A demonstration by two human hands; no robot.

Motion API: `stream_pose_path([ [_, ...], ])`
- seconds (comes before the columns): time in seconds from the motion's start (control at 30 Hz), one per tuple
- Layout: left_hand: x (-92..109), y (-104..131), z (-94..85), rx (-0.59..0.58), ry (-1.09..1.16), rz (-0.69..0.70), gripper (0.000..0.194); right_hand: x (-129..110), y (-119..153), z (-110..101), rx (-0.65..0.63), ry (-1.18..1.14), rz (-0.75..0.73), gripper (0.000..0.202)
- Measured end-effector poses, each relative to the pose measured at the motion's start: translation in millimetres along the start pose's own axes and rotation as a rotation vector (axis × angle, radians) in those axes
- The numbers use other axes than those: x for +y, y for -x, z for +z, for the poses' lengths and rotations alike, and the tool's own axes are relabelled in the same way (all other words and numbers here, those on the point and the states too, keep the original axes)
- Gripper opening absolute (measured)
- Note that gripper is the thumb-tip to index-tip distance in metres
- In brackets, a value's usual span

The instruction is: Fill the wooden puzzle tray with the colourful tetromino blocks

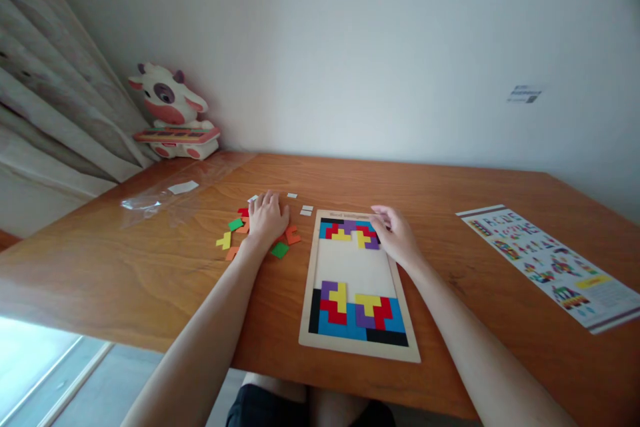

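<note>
A wooden puzzle board (308,287) lies on the table, with coloured block pieces filling its near end and its far end; its middle shows bare white. My right hand (393,230) is over the board's far right corner, fingers curled; what they hold, if anything, is hidden. To the left of the board, my left hand (267,215) rests palm down on the loose pieces, covering some of them. Around it lie a yellow piece (225,241), a green piece (280,250), another green piece (235,224) and orange pieces (293,235).
Small white pieces (307,209) lie beyond the loose blocks. A clear plastic bag (145,203) is at the table's left. A printed sheet (555,267) lies at the right. The cow toy (175,113) stands at the back left, near a curtain (55,80).
</note>
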State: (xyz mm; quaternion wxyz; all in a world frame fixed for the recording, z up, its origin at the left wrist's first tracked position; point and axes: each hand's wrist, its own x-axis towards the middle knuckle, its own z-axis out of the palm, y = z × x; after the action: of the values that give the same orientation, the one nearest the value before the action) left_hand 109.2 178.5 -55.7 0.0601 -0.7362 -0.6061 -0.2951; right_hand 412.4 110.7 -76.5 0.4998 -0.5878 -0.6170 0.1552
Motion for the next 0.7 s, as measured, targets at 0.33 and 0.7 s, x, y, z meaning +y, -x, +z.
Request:
stream_pose_path([
  [0.33,-4,2,-12.1,-0.221,0.108,0.263,0.034,4,-2,-3,0.026,-0.034,0.073,0.034],
  [0.7,-5,4,-19.6,-0.246,0.083,0.216,0.027,3,-6,-5,0.055,-0.205,0.224,0.034],
])
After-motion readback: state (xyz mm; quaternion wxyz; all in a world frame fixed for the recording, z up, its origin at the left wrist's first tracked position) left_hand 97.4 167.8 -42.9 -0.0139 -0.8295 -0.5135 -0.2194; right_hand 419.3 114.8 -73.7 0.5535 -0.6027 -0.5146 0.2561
